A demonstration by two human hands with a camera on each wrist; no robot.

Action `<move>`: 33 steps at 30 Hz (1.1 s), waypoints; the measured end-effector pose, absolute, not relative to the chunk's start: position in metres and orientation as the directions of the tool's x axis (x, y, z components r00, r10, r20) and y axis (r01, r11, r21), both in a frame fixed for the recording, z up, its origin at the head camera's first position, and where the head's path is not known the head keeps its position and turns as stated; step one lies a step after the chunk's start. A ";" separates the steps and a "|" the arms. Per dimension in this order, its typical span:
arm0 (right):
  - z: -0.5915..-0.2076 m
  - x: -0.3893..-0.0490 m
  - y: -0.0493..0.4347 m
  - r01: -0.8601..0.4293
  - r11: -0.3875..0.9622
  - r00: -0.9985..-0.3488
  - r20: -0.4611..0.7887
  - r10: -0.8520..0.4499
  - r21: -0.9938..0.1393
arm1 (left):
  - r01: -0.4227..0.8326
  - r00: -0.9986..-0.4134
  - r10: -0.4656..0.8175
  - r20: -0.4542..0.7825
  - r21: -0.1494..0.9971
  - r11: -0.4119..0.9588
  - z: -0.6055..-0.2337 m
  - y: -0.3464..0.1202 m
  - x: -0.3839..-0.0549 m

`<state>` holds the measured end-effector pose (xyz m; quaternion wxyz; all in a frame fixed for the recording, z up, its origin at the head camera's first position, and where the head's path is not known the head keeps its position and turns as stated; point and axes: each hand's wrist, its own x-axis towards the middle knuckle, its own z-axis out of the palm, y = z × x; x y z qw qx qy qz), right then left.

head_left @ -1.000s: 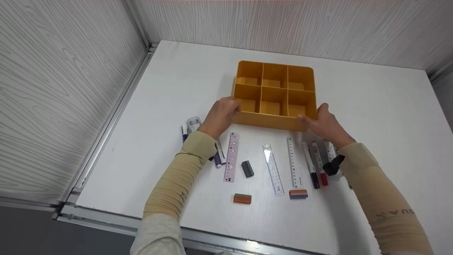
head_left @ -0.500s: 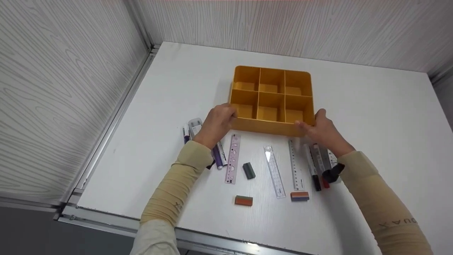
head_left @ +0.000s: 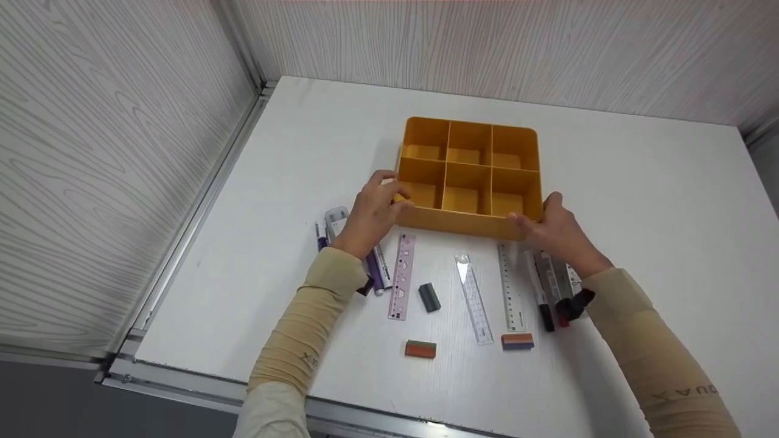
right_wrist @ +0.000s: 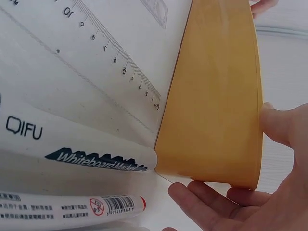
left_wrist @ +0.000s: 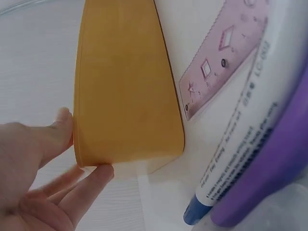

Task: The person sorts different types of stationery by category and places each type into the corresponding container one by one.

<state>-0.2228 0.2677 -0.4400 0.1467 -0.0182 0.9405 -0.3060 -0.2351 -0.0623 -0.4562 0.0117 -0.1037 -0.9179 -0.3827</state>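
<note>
A yellow box [head_left: 462, 223] divided into several compartments sits on the white table, its compartments bare. My left hand [head_left: 376, 210] holds its near left corner; in the left wrist view the thumb touches the rim and the fingertips [left_wrist: 103, 172] touch the side wall. At the near right corner my right hand [head_left: 563, 231] grips the box, thumb on the front rim and fingers [right_wrist: 207, 204] along the side. In front of the box lie a pink ruler [head_left: 401, 277], two clear rulers [head_left: 473, 298] and a whiteboard marker [right_wrist: 86, 144] that reaches the box's front wall.
Purple markers [head_left: 375, 274] and a clear case [head_left: 336, 219] lie partly under the left forearm. Black- and red-capped markers [head_left: 546, 313] lie by the right wrist. A dark green block [head_left: 429, 297] and two striped blocks [head_left: 420, 348] lie nearer the table's front edge. Panels [head_left: 487, 55] enclose the table.
The box has shifted slightly toward me with both hands on it. My left hand's fingers have spread a little at its corner. The head view has also tilted slightly.
</note>
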 end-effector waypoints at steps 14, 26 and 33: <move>-0.445 -0.221 0.268 0.062 0.799 -0.957 -0.263 -0.123 -0.598 | 0.130 -0.987 0.162 0.021 0.705 0.697 -0.459 -0.063 -0.239; -0.431 -0.211 0.303 -0.019 0.798 -0.981 -0.144 -0.132 -0.602 | 0.138 -0.986 0.161 0.029 0.673 0.726 -0.459 -0.064 -0.241; -0.426 -0.198 0.329 -0.052 0.796 -0.993 -0.053 -0.105 -0.602 | 0.151 -0.986 0.160 0.049 0.671 0.726 -0.461 -0.067 -0.243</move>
